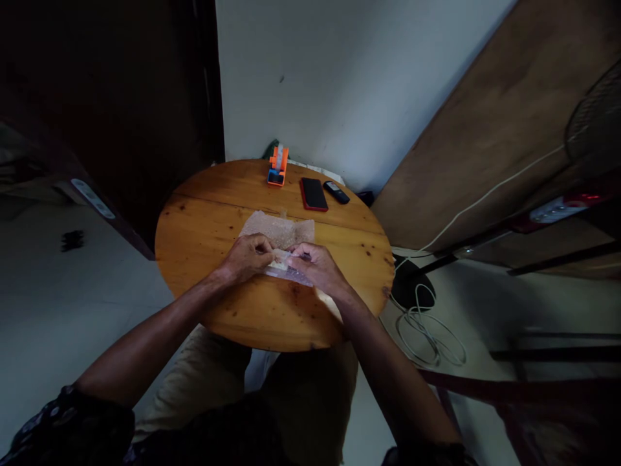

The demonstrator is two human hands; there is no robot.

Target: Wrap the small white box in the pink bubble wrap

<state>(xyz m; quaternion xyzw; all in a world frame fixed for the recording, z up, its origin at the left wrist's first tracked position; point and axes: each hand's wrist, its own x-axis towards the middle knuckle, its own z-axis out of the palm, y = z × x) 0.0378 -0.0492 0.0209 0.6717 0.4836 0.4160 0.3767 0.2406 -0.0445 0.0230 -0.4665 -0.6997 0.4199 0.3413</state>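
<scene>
Two hands meet at the wrap, a thin, whitish sheet with a bubbled look, which lies around the middle of the table. With our left hand we pinch it between thumb and finger; with our right hand we seem to do the same just beside, fingertips close together. Between them we see a pale piece, but we cannot tell whether it is a separate thing or only a folded part.

We judge the wrap to be very light and soft; it should bend easily, spring back a little at a fold, and perhaps slide on the table. Hard squeezing could burst or tear it, so we would hold it by an edge or fold, with gentle fingertips. Beyond it are the tape dispenser, the phone and the handset, apart from both hands.
</scene>
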